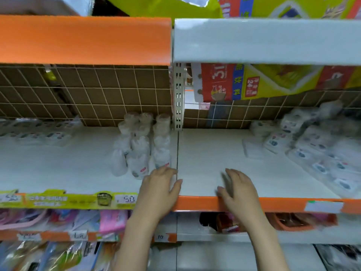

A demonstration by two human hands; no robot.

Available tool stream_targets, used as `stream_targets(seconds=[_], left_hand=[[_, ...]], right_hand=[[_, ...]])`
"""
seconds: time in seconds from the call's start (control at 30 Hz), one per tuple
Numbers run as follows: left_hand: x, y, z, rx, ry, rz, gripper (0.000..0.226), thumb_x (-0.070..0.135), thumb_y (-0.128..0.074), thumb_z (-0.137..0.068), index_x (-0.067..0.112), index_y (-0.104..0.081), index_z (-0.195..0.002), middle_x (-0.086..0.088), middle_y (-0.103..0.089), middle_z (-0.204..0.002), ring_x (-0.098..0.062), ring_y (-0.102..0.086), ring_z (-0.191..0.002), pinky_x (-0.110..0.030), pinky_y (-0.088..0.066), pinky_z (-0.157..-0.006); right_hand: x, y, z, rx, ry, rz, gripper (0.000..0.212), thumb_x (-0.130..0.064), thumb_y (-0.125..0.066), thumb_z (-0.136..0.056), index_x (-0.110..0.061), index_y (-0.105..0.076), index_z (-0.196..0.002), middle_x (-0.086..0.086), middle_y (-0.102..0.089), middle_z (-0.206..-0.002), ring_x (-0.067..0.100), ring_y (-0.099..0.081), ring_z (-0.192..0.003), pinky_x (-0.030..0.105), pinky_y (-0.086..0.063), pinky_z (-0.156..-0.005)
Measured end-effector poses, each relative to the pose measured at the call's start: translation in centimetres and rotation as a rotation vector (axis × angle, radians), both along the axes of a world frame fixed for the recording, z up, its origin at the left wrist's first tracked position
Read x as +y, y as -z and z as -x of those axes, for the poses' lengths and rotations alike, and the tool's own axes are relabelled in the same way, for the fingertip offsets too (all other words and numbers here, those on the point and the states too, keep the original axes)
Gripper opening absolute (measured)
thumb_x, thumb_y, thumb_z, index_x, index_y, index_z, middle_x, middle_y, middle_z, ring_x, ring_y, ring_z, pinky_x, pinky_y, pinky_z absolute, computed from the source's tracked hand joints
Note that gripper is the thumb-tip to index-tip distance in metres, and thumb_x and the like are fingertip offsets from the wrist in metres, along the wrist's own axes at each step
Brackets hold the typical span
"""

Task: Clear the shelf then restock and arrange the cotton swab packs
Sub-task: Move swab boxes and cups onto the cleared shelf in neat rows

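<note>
Yellow price strip [64, 200]: ".50". Red-yellow carton [240, 83]: "24". Lower tag [160, 237]: "10".

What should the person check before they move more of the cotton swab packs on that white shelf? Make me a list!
1. Left hand free: ok, open on the shelf, holding nothing.
2. Right hand free: ok, open at the orange front edge, though blurred.
3. Bare space between the hands and the back grid: ok.
4. Upright swab packs within reach: ok, just beyond the left hand's fingers.
5. Flat packs on the right tidy: not ok, heaped and tilted.
6. Flat packs at far left tidy: cannot tell, too blurred.
</note>
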State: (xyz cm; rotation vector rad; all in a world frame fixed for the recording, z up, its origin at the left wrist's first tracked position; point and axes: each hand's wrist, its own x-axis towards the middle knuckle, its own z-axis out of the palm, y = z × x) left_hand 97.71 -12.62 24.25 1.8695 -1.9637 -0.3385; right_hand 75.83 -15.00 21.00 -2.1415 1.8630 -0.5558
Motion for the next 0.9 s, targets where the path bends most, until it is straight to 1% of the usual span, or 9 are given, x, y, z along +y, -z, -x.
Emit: stream_targets(seconds=[0.07,0.2,0.33,0.43,0.57,0.73,0.9], left_hand=[[0.4,0.9,0.4,-0.04,-0.006,-0.07,0.04,0.04,-0.043,-0.094,0.021,-0.055,-0.128,0.001,-0.056,-0.13,-0.02,-0.051,-0.117,-0.034,-0.039,-0.097],[0.8,1.6,0.3,-0.064,-0.014,-0.132,0.039,0.039,-0.042,-0.096,0.024,-0.051,-0.13,0.003,-0.055,-0.129,-0.018,-0.051,-0.115,-0.031,-0.039,-0.095],[0.1,1.4,-0.6,-0.029,-0.029,-0.111,0.04,0.038,-0.044,-0.095,0.022,-0.051,-0.131,0.002,-0.055,-0.131,-0.018,-0.051,-0.117,-0.032,-0.039,-0.097],[-0.7,1.3,-0.7,-0.001,-0.035,-0.087,0.039,0.037,-0.046,-0.095,0.022,-0.053,-0.13,0.0,-0.056,-0.13,-0.019,-0.052,-0.117,-0.03,-0.041,-0.096],[-0.8,1.5,0.1,-0.022,-0.005,-0.098,0.041,0.043,-0.04,-0.094,0.021,-0.055,-0.126,-0.001,-0.058,-0.126,-0.02,-0.053,-0.115,-0.031,-0.042,-0.092],[-1.5,1.5,1.9,-0.084,-0.008,-0.153,0.038,0.039,-0.042,-0.096,0.023,-0.051,-0.129,0.001,-0.055,-0.128,-0.02,-0.051,-0.115,-0.032,-0.04,-0.094],[-2.9,1.6,6.3,-0.044,-0.042,-0.123,0.037,0.038,-0.045,-0.095,0.022,-0.053,-0.128,-0.001,-0.057,-0.126,-0.021,-0.054,-0.114,-0.033,-0.042,-0.094]], right_hand=[[0.1,0.3,0.3,-0.016,-0.025,-0.031,0.053,-0.032,-0.056,-0.091,-0.013,-0.042,-0.139,0.004,-0.045,-0.141,0.021,-0.038,-0.129,0.027,-0.026,-0.108],[0.1,0.6,0.2,-0.008,-0.057,-0.05,0.047,-0.032,-0.053,-0.093,-0.015,-0.045,-0.136,0.002,-0.048,-0.137,0.019,-0.044,-0.123,0.026,-0.031,-0.101],[-0.2,0.3,-0.4,-0.012,-0.051,-0.068,0.046,-0.034,-0.049,-0.095,-0.017,-0.043,-0.137,0.0,-0.045,-0.139,0.017,-0.042,-0.124,0.025,-0.031,-0.101],[-0.4,0.1,-0.5,-0.02,-0.04,-0.064,0.046,-0.034,-0.049,-0.095,-0.019,-0.043,-0.138,-0.002,-0.045,-0.14,0.016,-0.042,-0.125,0.025,-0.031,-0.102],[-0.5,0.2,0.4,0.003,-0.032,-0.08,0.046,-0.034,-0.049,-0.094,-0.019,-0.043,-0.137,-0.002,-0.045,-0.139,0.017,-0.041,-0.125,0.026,-0.031,-0.101],[-1.0,0.2,2.9,0.018,-0.047,-0.085,0.046,-0.036,-0.047,-0.095,-0.021,-0.042,-0.138,-0.003,-0.044,-0.14,0.016,-0.039,-0.126,0.025,-0.03,-0.101],[-1.6,-0.1,8.2,0.005,-0.045,-0.077,0.046,-0.036,-0.047,-0.095,-0.021,-0.041,-0.139,-0.003,-0.044,-0.141,0.016,-0.039,-0.127,0.024,-0.03,-0.101]])
